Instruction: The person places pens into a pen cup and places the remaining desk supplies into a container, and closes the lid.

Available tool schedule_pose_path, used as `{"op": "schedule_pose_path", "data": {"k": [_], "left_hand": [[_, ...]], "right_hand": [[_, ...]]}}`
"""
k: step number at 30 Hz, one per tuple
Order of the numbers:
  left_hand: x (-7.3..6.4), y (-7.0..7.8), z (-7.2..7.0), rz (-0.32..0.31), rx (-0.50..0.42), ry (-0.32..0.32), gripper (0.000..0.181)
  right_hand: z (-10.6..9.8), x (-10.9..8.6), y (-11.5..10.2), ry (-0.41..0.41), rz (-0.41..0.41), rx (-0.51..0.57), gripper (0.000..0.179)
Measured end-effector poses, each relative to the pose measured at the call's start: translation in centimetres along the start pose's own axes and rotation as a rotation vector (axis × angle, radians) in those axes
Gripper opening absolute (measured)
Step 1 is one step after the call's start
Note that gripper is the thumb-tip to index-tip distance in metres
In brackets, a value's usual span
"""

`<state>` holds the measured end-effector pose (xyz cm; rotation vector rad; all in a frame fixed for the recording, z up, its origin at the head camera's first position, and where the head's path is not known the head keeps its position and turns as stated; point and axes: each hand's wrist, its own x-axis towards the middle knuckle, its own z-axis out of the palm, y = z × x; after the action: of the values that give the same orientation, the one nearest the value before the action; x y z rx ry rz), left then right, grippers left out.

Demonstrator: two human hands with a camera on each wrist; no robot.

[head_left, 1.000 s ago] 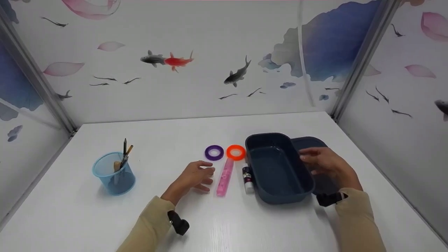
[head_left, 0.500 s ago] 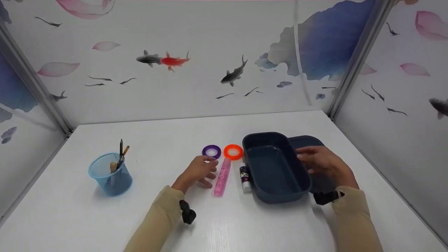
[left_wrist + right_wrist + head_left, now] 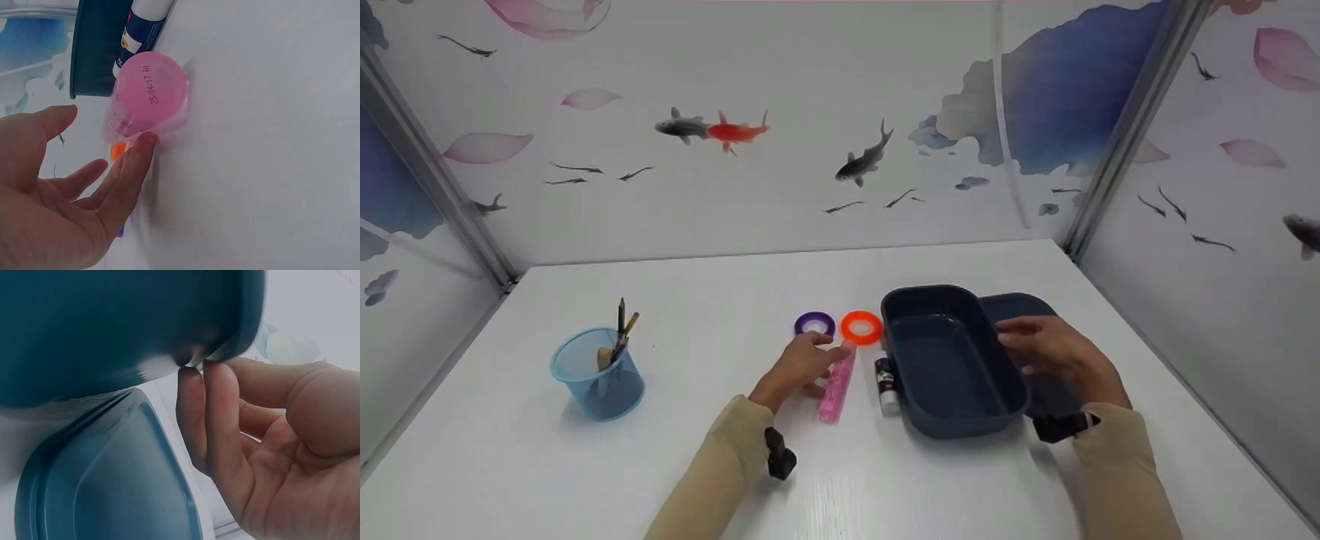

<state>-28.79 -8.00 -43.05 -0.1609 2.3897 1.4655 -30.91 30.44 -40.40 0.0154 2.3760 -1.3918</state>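
My left hand [image 3: 808, 361] is at the pink, see-through tube [image 3: 837, 386], its fingers loosely bent. In the left wrist view one fingertip [image 3: 148, 140] meets or nearly meets the side of the tube, while the thumb stands away from it. The tube lies on the table with its printed round end toward me. My right hand [image 3: 1061, 352] rests its fingertips [image 3: 221, 377] against the outer right wall of the dark blue box [image 3: 952, 360], without curling round it. The box is upright, with nothing visible inside.
A glue stick [image 3: 886, 386] lies along the box's left side. Behind the tube are a purple ring [image 3: 814, 323] and an orange ring [image 3: 860, 328]. The dark blue lid [image 3: 1024, 304] lies right of the box. A blue mesh cup [image 3: 596, 375] with pencils stands left.
My left hand has moved right and reached the pink tube. The right hand has kept its place beside the box. The whole head view shifted slightly.
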Motion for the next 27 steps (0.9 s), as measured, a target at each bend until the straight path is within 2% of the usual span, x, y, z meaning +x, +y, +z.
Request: {"op": "schedule_pose_path", "data": {"k": [4,8,14,20,27], "left_hand": [[-0.03,0.15,0.31,-0.013,0.057,0.002,0.076],[-0.07,0.21,0.6,0.006,0.106,-0.009,0.083],[-0.02,0.33,0.91,0.004,0.115,-0.013,0.078],[-0.03,0.54,0.73,-0.033,0.108,-0.032,0.071],[-0.09,0.71,0.16,-0.035,0.152,-0.089,0.08]], "right_hand": [[0.02,0.0,0.04,-0.002,0.002,0.007,0.062],[0.01,0.03,0.05,0.003,0.009,0.01,0.061],[-0.05,0.09,0.17,0.001,0.002,-0.006,0.062],[-0.22,0.03,0.12,-0.003,-0.001,0.0,0.062],[-0.21,0.04,0.34,-0.005,-0.01,0.008,0.063]]}}
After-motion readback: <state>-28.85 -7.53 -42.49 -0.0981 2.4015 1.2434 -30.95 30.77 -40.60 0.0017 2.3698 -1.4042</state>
